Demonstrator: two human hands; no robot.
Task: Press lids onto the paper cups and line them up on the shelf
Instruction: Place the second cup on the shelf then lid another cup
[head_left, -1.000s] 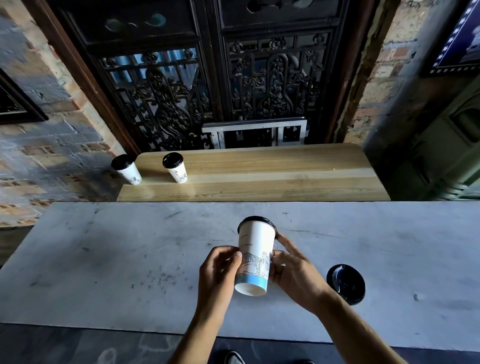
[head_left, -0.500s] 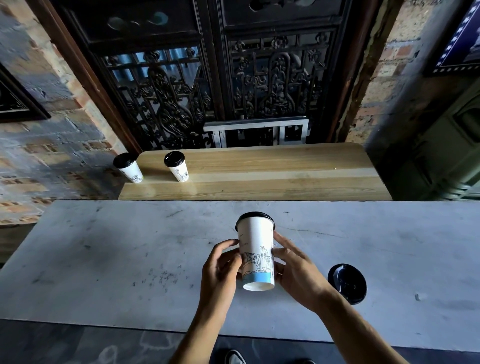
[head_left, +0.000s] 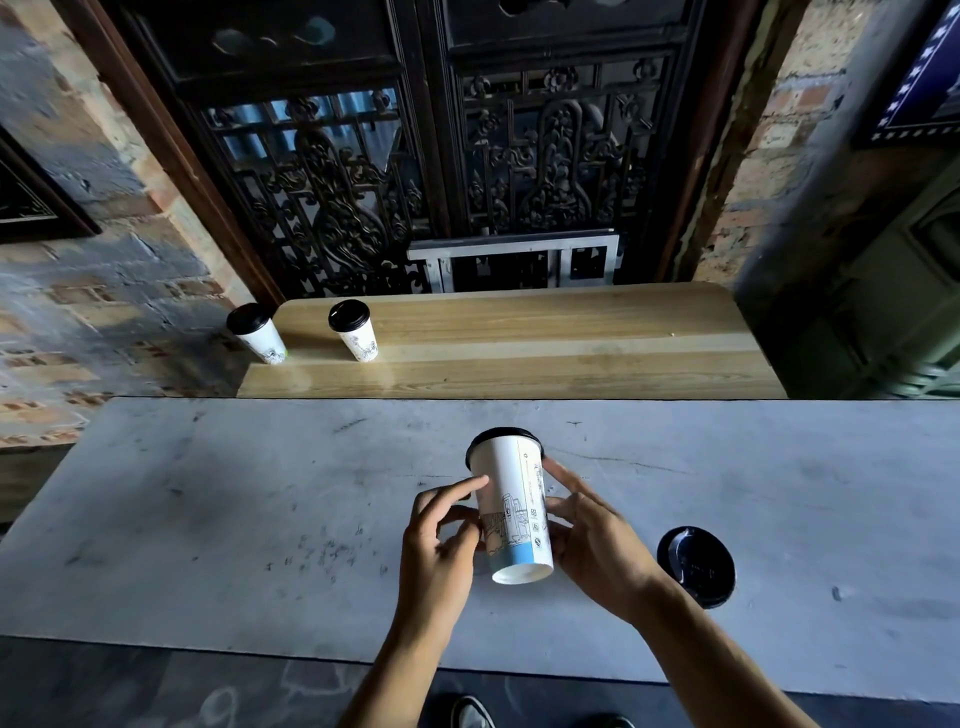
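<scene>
A white paper cup (head_left: 511, 506) with a blue band and a black lid on top is held above the grey counter (head_left: 234, 519), tilted away from me so its bottom faces me. My left hand (head_left: 441, 540) grips its left side, index finger stretched up the wall. My right hand (head_left: 592, 545) grips its right side. Two lidded cups stand at the left end of the wooden shelf (head_left: 545, 353): one cup (head_left: 258, 332) at the very edge, the other cup (head_left: 355, 330) to its right. A loose black lid (head_left: 696, 566) lies on the counter right of my hands.
Behind the shelf stands a dark carved wooden door (head_left: 431, 156) with a small metal frame (head_left: 514, 260) at its foot. Brick walls flank it. A green cabinet (head_left: 893, 291) is at the right. My shoe (head_left: 472, 714) shows below the counter's near edge.
The cup has been turned between my fingers, its seam now facing me, and lifted slightly. My left index finger has stretched up its side. The shelf cups and loose lid have not moved.
</scene>
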